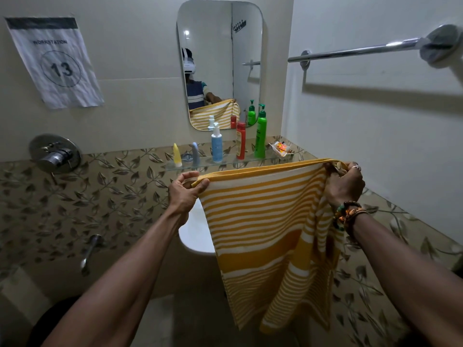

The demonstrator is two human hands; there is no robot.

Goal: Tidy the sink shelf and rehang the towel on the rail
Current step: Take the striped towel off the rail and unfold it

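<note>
towel: yellow-and-white striped towel (pixel 265 236) stretched out by its top edge between both hands, hanging down in front of the sink (pixel 195 236), not on the rail
left hand: left hand (pixel 185 194) pinches the top left corner, thumb and fingers closed on the hem
right hand: right hand (pixel 344 182) is a closed fist bunching up the top right corner, beaded bracelets (pixel 347 214) on the wrist
rail: chrome rail (pixel 355 51) up on the right wall, bare, well above the towel
shelf: glass shelf (pixel 225 162) under the mirror (pixel 218 46), with a yellow tube (pixel 177 154), grey tube (pixel 195 153), white-blue bottle (pixel 216 144), red bottle (pixel 241 141) and green pump bottle (pixel 260 134) all upright in a row, crumpled wrapper (pixel 280 147) at the right end
</note>
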